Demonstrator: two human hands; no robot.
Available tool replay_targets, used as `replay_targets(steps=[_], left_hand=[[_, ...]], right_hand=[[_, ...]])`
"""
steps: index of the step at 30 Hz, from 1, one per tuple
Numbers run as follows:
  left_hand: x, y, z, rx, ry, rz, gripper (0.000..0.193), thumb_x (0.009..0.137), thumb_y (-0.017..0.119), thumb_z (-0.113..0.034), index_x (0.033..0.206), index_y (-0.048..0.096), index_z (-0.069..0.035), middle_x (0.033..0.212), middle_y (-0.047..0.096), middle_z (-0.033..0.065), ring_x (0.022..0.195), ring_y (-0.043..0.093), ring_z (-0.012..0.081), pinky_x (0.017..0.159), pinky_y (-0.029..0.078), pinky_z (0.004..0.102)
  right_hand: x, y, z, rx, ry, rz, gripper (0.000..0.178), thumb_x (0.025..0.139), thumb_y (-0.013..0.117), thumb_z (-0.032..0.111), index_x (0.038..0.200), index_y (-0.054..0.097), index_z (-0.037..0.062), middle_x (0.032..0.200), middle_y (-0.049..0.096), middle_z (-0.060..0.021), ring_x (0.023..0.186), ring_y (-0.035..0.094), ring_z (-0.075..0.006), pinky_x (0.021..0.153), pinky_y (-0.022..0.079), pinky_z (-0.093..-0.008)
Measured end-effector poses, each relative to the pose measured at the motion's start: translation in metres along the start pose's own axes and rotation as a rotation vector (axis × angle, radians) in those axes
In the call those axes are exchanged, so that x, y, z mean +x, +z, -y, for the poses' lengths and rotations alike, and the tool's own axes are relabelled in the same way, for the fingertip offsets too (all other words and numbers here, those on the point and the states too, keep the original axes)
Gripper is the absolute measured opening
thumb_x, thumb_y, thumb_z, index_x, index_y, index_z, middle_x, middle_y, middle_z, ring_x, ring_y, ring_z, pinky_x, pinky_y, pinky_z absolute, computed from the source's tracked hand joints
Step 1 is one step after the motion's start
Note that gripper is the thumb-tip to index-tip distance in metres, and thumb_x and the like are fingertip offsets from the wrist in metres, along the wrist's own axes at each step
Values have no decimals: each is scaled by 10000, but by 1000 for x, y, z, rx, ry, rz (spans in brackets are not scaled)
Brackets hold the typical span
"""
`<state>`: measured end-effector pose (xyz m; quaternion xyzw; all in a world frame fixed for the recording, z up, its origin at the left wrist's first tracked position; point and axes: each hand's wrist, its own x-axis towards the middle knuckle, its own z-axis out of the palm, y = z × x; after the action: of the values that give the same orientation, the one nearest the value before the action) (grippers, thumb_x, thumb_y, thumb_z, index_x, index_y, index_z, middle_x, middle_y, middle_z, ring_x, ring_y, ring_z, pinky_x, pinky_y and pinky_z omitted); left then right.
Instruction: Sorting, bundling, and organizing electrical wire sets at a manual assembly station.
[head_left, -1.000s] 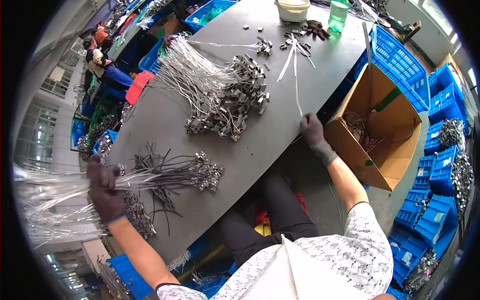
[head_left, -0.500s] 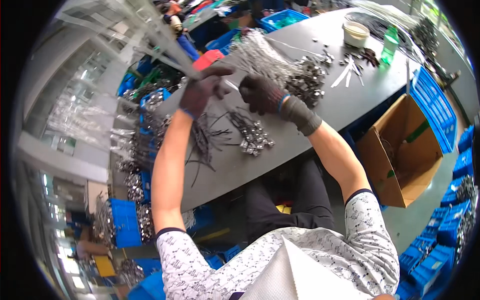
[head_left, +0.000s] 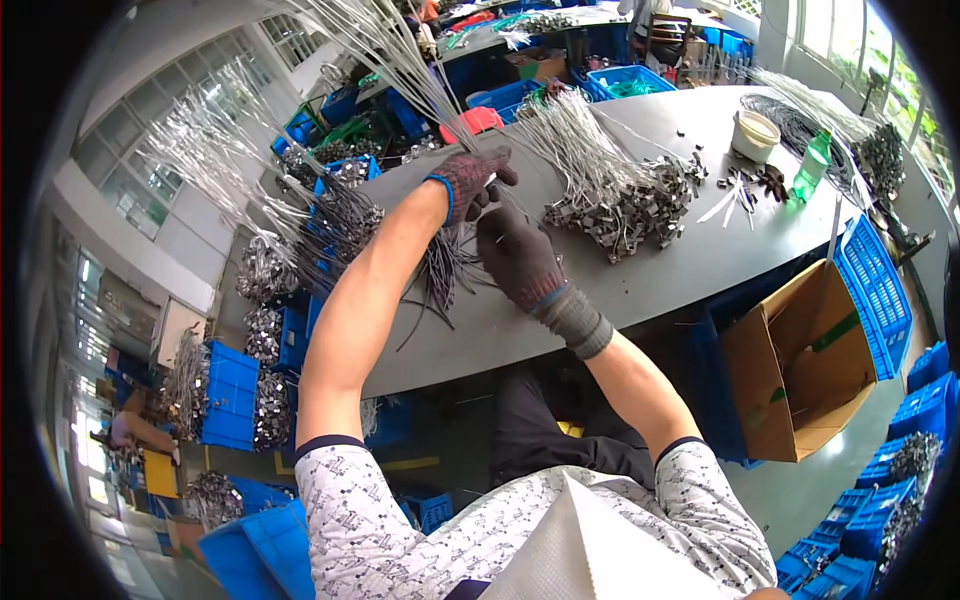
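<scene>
My left hand (head_left: 474, 186), in a dark knit glove with a blue cuff, is closed around a bundle of thin pale cables (head_left: 425, 85) fanning up and away. A small white piece shows at its fingertips. Just below and to the right, my gloved right hand (head_left: 522, 262) has its fingers curled close to the left one; what they hold is hidden. Black cable ends (head_left: 440, 278) spread on the grey table (head_left: 480, 345) beneath my left hand. Right of my hands lies a large pile of pale cables (head_left: 575, 135) with dark metal connectors (head_left: 635, 210).
A white tub (head_left: 755, 137), a green bottle (head_left: 813, 165) and white strips (head_left: 735, 197) are on the table's far right. An open cardboard box (head_left: 800, 370) and blue crate (head_left: 872, 300) stand right of it. More cables (head_left: 225, 165) and blue bins (head_left: 230, 395) are at left.
My left hand has moved right and slightly down, and my right hand has come lower, nearer me. The small metal-ended cluster seen on the table before is now out of sight. The view has shifted.
</scene>
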<state>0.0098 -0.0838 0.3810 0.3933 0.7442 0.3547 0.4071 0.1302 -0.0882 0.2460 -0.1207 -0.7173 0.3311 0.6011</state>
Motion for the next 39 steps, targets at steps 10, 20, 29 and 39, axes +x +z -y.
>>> replay_targets(steps=[10, 20, 29, 39], left_hand=[[11, -5, 5, -153, -38, -21, 405, 937, 643, -432, 999, 705, -37, 723, 622, 46, 508, 393, 123, 424, 316, 304], [9, -17, 43, 575, 585, -298, 419, 934, 668, -413, 742, 677, -40, 681, 653, 118, 624, 623, 248, 669, 494, 392], [11, -19, 66, 82, 698, -306, 225, 971, 615, -252, 950, 643, -29, 769, 705, 91, 804, 716, 248, 713, 536, 431], [63, -11, 35, -677, 302, 214, 221, 907, 714, -226, 1015, 679, -35, 936, 685, 81, 824, 683, 241, 787, 603, 471]], right_hand=[[20, -11, 12, 1095, 832, -7, 443, 975, 626, 275, 1303, 530, -7, 961, 623, -84, 673, 669, -182, 522, 556, -318], [43, -61, -25, 544, 693, 120, 203, 941, 678, 243, 960, 709, 43, 622, 564, 32, 459, 483, -57, 410, 357, -240], [64, -86, -25, 120, 461, 383, 248, 963, 649, 267, 973, 690, 23, 620, 558, -1, 456, 514, -80, 408, 397, -260], [143, -99, -50, -432, -299, 391, 160, 921, 582, 100, 1046, 655, 32, 862, 685, -114, 763, 681, -296, 688, 551, -384]])
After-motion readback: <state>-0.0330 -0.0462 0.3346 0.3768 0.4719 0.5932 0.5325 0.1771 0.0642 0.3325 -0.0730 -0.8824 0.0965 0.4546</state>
